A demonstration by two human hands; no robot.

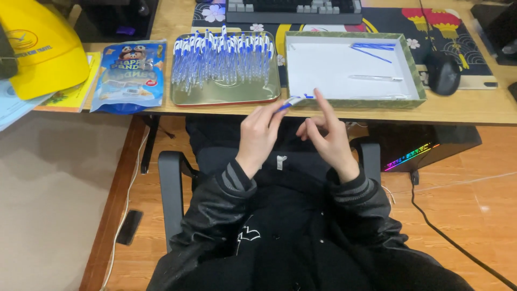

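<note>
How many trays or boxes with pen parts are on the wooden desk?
2: a shallow gold metal tray full of blue and clear pens at centre, and a white, green-rimmed cardboard box right of it, nearly empty.

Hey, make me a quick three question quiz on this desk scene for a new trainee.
1. True or false: the metal tray is packed with blue and white pens.
2. Which hand pinches a pen part: A left hand, B right hand?
3. What sits right of the white box?

Key: 1 true. 2 A. 3 A black computer mouse.
</note>
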